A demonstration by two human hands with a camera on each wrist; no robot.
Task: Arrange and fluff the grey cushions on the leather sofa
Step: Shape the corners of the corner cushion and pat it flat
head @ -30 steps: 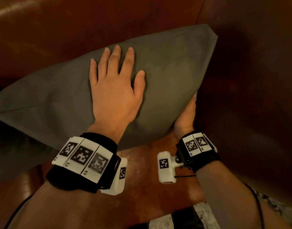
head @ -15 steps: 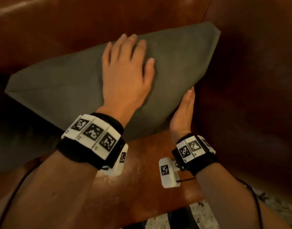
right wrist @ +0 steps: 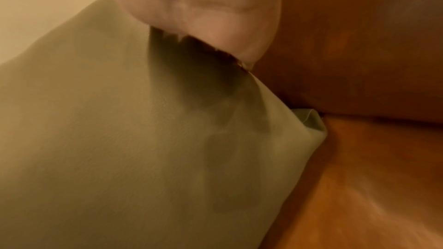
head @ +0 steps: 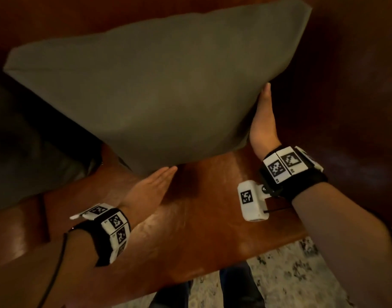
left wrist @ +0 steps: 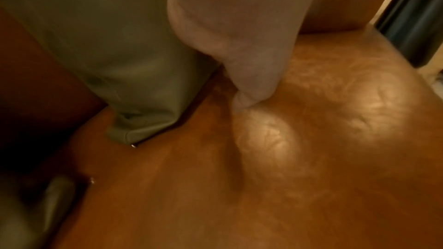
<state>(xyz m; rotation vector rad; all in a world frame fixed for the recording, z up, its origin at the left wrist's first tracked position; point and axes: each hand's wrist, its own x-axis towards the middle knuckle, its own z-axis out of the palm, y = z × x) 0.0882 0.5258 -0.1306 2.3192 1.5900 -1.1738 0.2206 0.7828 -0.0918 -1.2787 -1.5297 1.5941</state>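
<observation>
A grey cushion point(head: 159, 90) stands tilted against the brown leather sofa back point(head: 57, 16), its lower corner on the seat point(head: 201, 207). My left hand point(head: 150, 187) lies flat with straight fingers at the cushion's lower edge, fingertips just under it; the left wrist view shows the fingers point(left wrist: 239, 44) beside the cushion point(left wrist: 107, 35). My right hand point(head: 262, 121) presses flat against the cushion's right side, between it and the sofa arm. In the right wrist view the palm point(right wrist: 203, 7) rests on the fabric point(right wrist: 120, 139). Neither hand grips anything.
A second grey cushion point(head: 24, 152) lies in shadow at the left on the seat. The sofa arm point(head: 346, 96) rises close on the right. A speckled rug point(head: 290, 274) and dark trouser legs point(head: 239, 285) show below the seat's front edge.
My left hand has left the cushion's front face and dropped to its lower edge. The right hand has slid up along the right side. The cushion now stands more upright.
</observation>
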